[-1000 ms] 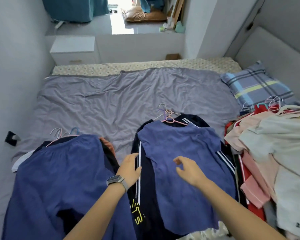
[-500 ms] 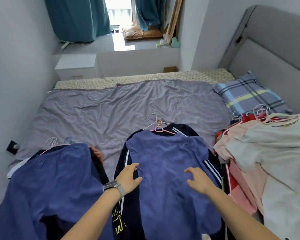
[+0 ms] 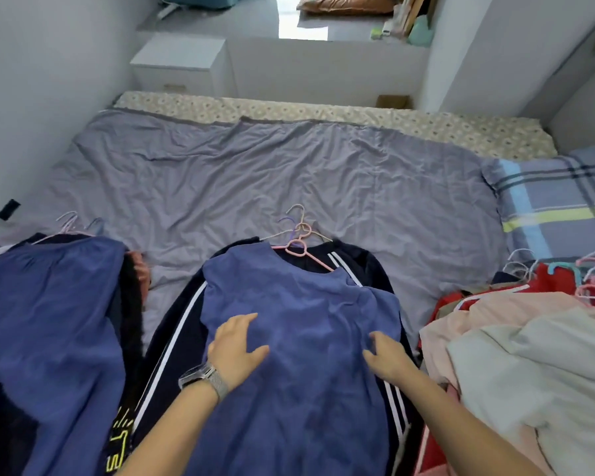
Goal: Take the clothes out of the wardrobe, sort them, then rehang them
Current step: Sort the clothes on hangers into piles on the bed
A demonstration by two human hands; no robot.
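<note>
Blue cotton is lying under both my palms: I am pressing the blue top [image 3: 299,355] flat onto the middle pile, near the front edge of the bed [image 3: 255,173], so it is sitting square on the clothes beneath it. My left hand [image 3: 236,348] is resting on the cloth with fingers straight and spread, grasping nothing, and my right hand [image 3: 387,355] is touching the top's right side with fingers loosely bent, also grasping nothing, as far as I can tell. Under the top, a dark striped jacket [image 3: 172,345] is showing at both edges, and the pink hanger [image 3: 301,249] is poking out at the far end, hook pointing away from me, which I judge is keeping each garment ready for rehanging. To the left, a second blue pile [image 3: 49,321] is forming its own group, its hangers also at the far end. To the right, a mixed heap of pink, red and pale clothes [image 3: 516,355] is waiting, probably unsorted, with a cluster of hangers [image 3: 564,273] at its far side, just near the plaid pillow [image 3: 557,201]. I am judging the sorting as partway done.
</note>
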